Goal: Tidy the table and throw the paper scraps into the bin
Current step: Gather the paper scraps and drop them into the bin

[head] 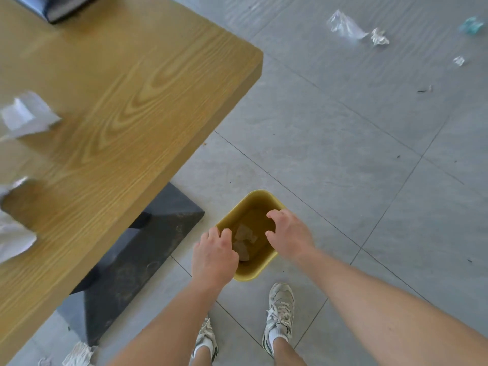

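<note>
A small yellow bin (260, 198) stands on the grey floor beside the wooden table (126, 101). White paper scraps (244, 240) lie inside it. My left hand (214, 256) hovers over the bin's near left rim with its fingers curled down; I see nothing in it. My right hand (289, 233) is over the right rim, fingers spread and empty. On the table's left edge lie a folded white paper (26, 114) and more crumpled white paper (13, 233).
A dark object (58, 7) sits at the table's far end. The table's black base (137, 260) is left of the bin. Litter lies on the floor at far right: clear plastic (344, 25), crumpled paper (379, 37), a teal scrap (471, 25). Another paper (79, 353) lies by the base.
</note>
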Available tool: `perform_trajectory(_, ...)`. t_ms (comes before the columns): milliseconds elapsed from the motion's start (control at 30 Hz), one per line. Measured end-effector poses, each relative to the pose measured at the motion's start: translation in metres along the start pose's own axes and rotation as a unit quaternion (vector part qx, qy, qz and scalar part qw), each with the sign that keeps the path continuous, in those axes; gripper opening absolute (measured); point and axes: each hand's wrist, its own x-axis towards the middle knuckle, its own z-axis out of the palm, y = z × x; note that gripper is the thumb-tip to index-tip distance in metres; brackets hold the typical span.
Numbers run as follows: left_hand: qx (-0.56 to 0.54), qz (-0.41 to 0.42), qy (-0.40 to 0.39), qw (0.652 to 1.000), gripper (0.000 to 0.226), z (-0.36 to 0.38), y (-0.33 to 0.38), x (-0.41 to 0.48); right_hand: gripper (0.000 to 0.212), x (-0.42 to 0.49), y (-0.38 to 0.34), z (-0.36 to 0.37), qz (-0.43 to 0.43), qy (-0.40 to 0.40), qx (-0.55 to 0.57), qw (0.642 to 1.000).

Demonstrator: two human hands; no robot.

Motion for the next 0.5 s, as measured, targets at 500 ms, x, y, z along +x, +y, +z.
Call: perform_trajectory(500, -0.055, -0.001, 0.058, 0.997, 0.035, -0.121, 0.029, -0.090, 0.049, -0.086, -0.060, -0.109, -0.028, 0.018, -0.002, 0.999)
